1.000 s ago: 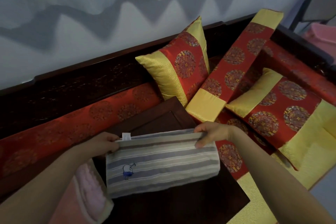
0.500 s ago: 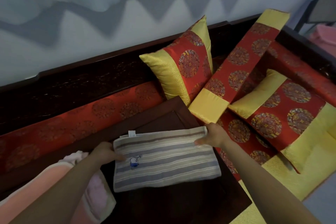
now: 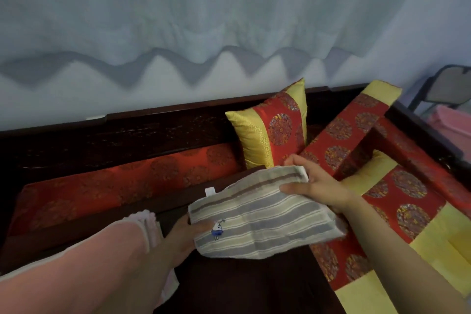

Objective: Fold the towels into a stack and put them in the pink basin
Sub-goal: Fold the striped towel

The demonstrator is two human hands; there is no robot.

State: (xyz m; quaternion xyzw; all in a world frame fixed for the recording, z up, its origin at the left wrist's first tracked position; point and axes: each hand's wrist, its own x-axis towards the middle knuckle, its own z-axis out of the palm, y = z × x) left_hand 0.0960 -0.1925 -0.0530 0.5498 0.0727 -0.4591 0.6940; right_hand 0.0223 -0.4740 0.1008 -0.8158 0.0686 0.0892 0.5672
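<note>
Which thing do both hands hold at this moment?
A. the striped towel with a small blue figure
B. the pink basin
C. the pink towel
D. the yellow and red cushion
A: the left hand holds the left end of the striped towel and the right hand grips its right far corner, thumb on top.

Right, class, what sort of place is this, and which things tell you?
Probably a home living room: a dark wooden sofa with red and gold brocade cushions, a pale curtain behind it, and a striped towel being folded.
</note>
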